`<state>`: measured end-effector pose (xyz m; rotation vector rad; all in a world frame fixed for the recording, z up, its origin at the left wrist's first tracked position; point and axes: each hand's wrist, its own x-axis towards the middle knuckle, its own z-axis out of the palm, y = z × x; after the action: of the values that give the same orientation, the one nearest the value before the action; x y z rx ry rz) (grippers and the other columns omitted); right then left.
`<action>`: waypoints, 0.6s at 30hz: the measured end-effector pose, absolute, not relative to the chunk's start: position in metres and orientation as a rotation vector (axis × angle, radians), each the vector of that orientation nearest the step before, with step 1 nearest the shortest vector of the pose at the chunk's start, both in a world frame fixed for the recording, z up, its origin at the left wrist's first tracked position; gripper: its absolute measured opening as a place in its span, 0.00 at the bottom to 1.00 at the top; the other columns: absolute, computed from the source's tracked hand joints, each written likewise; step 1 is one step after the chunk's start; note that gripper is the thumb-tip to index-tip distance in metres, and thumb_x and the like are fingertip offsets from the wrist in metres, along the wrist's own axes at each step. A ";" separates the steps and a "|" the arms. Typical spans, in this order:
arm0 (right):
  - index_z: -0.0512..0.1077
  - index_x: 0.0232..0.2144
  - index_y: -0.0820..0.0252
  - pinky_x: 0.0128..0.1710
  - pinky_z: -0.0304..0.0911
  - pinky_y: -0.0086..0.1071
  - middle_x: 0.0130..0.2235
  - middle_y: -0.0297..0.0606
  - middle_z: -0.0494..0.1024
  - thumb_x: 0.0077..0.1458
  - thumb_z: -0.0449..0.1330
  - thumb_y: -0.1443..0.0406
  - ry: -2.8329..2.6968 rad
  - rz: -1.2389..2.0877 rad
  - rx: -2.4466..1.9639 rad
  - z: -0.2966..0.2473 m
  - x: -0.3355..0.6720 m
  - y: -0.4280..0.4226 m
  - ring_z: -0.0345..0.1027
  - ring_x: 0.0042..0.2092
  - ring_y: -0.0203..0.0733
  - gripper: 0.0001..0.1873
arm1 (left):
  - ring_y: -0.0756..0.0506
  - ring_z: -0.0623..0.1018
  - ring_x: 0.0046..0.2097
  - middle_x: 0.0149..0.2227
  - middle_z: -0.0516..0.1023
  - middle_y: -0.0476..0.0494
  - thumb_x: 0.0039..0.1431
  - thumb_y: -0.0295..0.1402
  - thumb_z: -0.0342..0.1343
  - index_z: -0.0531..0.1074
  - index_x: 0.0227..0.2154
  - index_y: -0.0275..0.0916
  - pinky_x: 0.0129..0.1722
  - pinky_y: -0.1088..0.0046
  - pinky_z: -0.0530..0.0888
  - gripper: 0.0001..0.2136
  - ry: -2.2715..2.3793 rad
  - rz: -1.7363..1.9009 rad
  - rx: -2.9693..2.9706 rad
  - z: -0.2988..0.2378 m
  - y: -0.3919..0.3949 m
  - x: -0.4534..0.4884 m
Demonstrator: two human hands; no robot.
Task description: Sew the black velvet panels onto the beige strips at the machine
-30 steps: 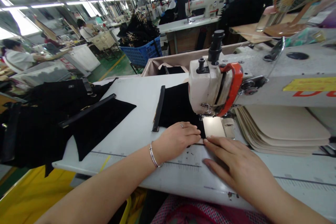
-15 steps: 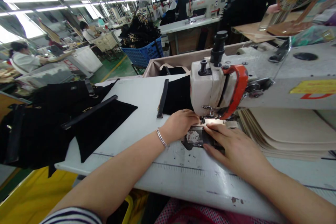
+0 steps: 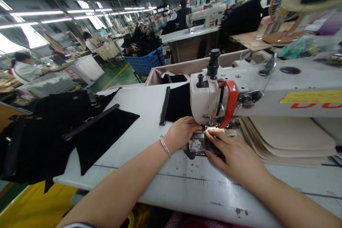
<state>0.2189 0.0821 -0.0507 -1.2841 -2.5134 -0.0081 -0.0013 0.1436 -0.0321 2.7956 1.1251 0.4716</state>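
At the lit needle area of a white sewing machine (image 3: 204, 103), a small pale piece of material (image 3: 213, 129) shows between my hands. My left hand (image 3: 183, 133) is left of the needle, fingers together and bent down at the piece's edge; its fingertips are partly hidden. To the right, my right hand (image 3: 235, 146) lies flat, fingers stretched onto the piece and thumb apart near the metal plate (image 3: 197, 145). Just beyond my left hand, a black fabric panel (image 3: 177, 103) with a dark end strip runs behind the machine head. Whether it joins the pale piece is hidden.
Black panels with dark strips (image 3: 107, 128) lie at the table's left. Pale sheets (image 3: 291, 135) are stacked under the machine arm. A fabric-lined bin (image 3: 152, 74) stands behind, a yellow crate (image 3: 34, 203) below left. Farther off are a blue basket (image 3: 143, 62) and people working.
The view has shifted slightly, so the machine appears lower and more to the left. Both hands stay at the needle area, with the right fingertips a little nearer the left hand.
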 end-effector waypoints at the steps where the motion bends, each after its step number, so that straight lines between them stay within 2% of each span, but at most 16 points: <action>1: 0.65 0.57 0.61 0.49 0.63 0.46 0.56 0.44 0.68 0.62 0.51 0.55 -2.513 -0.015 -1.278 -0.051 0.219 0.082 0.65 0.50 0.51 0.25 | 0.47 0.74 0.50 0.47 0.77 0.48 0.64 0.24 0.49 0.76 0.43 0.40 0.54 0.69 0.70 0.11 1.114 0.474 2.797 -0.032 0.143 -0.002; 9: 0.65 0.56 0.60 0.53 0.60 0.48 0.56 0.44 0.68 0.61 0.51 0.59 -2.492 -0.041 -1.199 -0.056 0.222 0.080 0.63 0.53 0.50 0.23 | 0.49 0.73 0.52 0.48 0.76 0.47 0.65 0.23 0.47 0.75 0.43 0.38 0.56 0.71 0.68 0.12 1.074 0.550 2.741 -0.035 0.137 -0.002; 12: 0.66 0.55 0.61 0.54 0.60 0.48 0.56 0.45 0.68 0.61 0.52 0.61 -2.456 -0.030 -1.194 -0.057 0.221 0.081 0.63 0.54 0.49 0.21 | 0.48 0.73 0.51 0.48 0.76 0.45 0.66 0.30 0.49 0.74 0.45 0.38 0.54 0.72 0.69 0.11 1.132 0.617 2.652 -0.036 0.136 -0.002; 15: 0.68 0.52 0.60 0.53 0.62 0.46 0.52 0.45 0.70 0.60 0.54 0.61 -2.370 -0.020 -1.179 -0.061 0.222 0.080 0.64 0.52 0.48 0.19 | 0.46 0.71 0.53 0.50 0.73 0.43 0.64 0.39 0.53 0.71 0.50 0.39 0.56 0.68 0.69 0.15 1.161 0.605 2.647 -0.036 0.133 -0.006; 18: 0.67 0.52 0.58 0.52 0.63 0.44 0.50 0.44 0.70 0.58 0.55 0.61 -2.299 -0.032 -1.141 -0.068 0.223 0.082 0.64 0.52 0.47 0.19 | 0.43 0.70 0.53 0.48 0.73 0.42 0.64 0.39 0.53 0.73 0.48 0.43 0.56 0.61 0.68 0.13 1.207 0.555 2.727 -0.038 0.138 -0.012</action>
<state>0.2234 0.0821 -0.0679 -1.1412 -2.2992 -0.0317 -0.0120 0.1382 -0.0378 2.7272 1.2069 0.5550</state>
